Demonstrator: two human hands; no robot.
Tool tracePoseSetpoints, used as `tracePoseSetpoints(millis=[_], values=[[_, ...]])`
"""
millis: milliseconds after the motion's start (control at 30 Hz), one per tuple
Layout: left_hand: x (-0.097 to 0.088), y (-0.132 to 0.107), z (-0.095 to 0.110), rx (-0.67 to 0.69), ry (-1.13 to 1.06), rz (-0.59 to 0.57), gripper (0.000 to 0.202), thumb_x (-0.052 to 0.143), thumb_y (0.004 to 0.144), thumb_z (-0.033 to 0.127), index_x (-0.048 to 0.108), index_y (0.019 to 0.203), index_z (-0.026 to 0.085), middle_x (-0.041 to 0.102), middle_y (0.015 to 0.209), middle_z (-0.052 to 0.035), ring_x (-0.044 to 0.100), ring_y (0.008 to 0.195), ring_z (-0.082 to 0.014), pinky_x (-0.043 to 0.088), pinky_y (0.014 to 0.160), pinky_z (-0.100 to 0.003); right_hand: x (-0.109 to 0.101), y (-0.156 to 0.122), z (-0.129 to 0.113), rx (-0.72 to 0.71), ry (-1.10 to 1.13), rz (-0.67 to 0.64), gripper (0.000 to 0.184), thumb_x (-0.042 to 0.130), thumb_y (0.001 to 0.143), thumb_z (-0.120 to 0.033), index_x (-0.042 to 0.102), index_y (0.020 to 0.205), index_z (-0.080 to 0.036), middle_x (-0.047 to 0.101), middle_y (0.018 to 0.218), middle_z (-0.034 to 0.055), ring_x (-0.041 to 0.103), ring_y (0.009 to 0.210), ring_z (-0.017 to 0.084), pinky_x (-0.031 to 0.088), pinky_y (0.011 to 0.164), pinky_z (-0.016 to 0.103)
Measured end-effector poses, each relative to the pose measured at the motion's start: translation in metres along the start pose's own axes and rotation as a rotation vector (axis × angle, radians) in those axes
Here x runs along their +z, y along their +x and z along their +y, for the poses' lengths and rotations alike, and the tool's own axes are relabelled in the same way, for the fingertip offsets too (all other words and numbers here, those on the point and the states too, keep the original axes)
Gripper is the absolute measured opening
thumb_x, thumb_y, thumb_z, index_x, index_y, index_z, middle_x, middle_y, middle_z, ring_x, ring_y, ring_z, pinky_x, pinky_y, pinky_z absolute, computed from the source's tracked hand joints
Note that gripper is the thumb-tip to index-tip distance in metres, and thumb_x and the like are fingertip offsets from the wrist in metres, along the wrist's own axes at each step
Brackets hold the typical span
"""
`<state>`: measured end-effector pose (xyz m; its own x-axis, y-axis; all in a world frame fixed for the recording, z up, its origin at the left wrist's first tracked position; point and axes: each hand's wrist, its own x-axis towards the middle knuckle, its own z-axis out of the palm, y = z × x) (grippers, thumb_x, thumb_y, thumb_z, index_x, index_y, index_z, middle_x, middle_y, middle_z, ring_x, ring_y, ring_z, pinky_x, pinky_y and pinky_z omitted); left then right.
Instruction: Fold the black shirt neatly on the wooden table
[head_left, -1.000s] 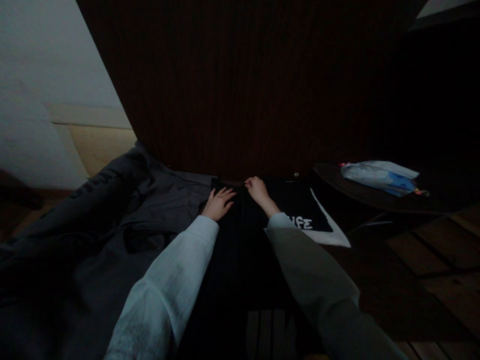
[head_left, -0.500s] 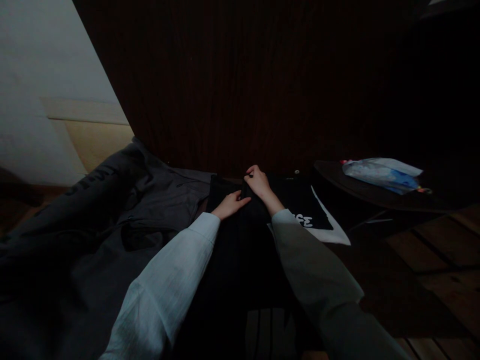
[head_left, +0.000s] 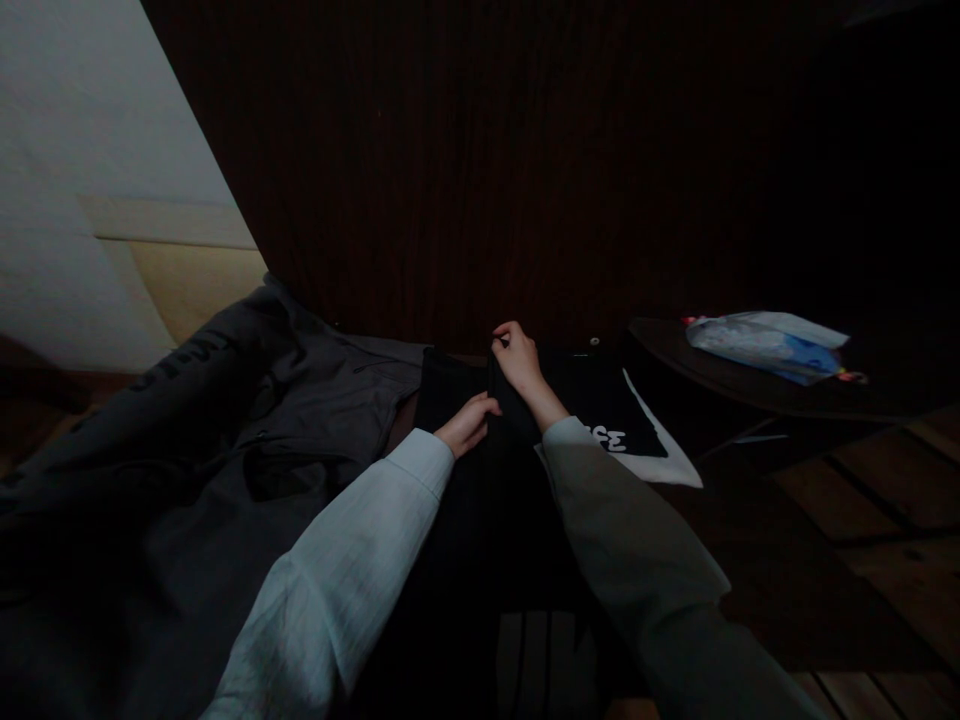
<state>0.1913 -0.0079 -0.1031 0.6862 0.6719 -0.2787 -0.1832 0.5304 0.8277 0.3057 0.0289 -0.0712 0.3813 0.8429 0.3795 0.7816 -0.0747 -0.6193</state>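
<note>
A black garment (head_left: 480, 520) lies stretched out in front of me, dark enough that its kind is hard to tell. My right hand (head_left: 517, 358) pinches its far edge, thumb and fingers closed on the cloth. Nearer to me, my left hand (head_left: 469, 424) is closed on a fold of the same cloth, its fingertips partly hidden. Beside my right wrist lies a folded black and white piece of clothing (head_left: 645, 425) with white lettering. A dark grey hooded garment (head_left: 322, 390) is spread out to the left of my left hand.
A dark wooden panel (head_left: 450, 180) rises just behind the clothes. On a dark rounded surface (head_left: 675, 370) at right lies a clear and blue plastic packet (head_left: 772, 345). Wooden slats (head_left: 900, 500) show at lower right, and a pale wall (head_left: 90, 130) stands at left.
My left hand has come slightly toward me, its fingers now curled into the cloth. My right hand has shifted a little up along the edge, still pinching.
</note>
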Motion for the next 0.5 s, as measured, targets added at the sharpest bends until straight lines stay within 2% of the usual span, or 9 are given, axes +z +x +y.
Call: tracePoseSetpoints(millis=[100,233,333,400,500], values=[[0.0018,-0.0021,0.0005,-0.003,-0.128,0.015,0.016,0.042,0.064,0.001,0.05,0.065,0.015,0.056,0.055,0.0046,0.052,0.048,-0.0059,0.044,0.055,-0.017,0.0021,-0.0012,0.0013,0.007,0.005,-0.013,0.018,0.041,0.076,-0.014,0.051,0.09,-0.017,0.061,0.09,0.0053,0.057,0.091,0.017,0.041,0.08,0.027],[0.0019,-0.0023,-0.0022,-0.02,-0.116,-0.001,0.007,0.054,0.071,0.008,0.057,0.076,0.013,0.064,0.065,0.0004,0.06,0.06,-0.0095,0.048,0.068,-0.023,0.0054,-0.0031,-0.0007,-0.021,0.015,-0.01,0.017,0.042,0.076,-0.014,0.051,0.089,-0.017,0.061,0.09,0.0052,0.057,0.089,0.017,0.041,0.08,0.027],[-0.0003,0.0,-0.0052,-0.027,-0.142,0.005,0.004,0.055,0.074,0.009,0.058,0.076,0.011,0.066,0.067,-0.0022,0.061,0.06,-0.0104,0.048,0.072,-0.024,0.006,-0.0034,-0.0035,-0.052,0.03,0.022,0.016,0.042,0.076,-0.014,0.051,0.089,-0.018,0.061,0.087,0.0042,0.058,0.083,0.016,0.042,0.077,0.028],[-0.0022,0.0016,-0.0055,-0.04,-0.202,0.004,0.008,0.052,0.077,0.011,0.059,0.075,0.01,0.066,0.066,-0.004,0.062,0.059,-0.011,0.048,0.072,-0.024,0.0055,-0.0032,-0.0051,-0.067,0.045,0.045,0.016,0.042,0.076,-0.015,0.051,0.088,-0.018,0.061,0.085,0.0041,0.058,0.08,0.017,0.042,0.076,0.029],[-0.0044,0.0017,-0.0033,-0.131,-0.291,-0.045,0.02,0.044,0.082,0.015,0.062,0.078,0.007,0.067,0.065,-0.0064,0.064,0.06,-0.0129,0.048,0.075,-0.025,0.0037,-0.0031,-0.0061,-0.086,0.056,0.067,0.015,0.043,0.075,-0.014,0.051,0.087,-0.018,0.061,0.085,0.0047,0.058,0.081,0.018,0.043,0.075,0.03]])
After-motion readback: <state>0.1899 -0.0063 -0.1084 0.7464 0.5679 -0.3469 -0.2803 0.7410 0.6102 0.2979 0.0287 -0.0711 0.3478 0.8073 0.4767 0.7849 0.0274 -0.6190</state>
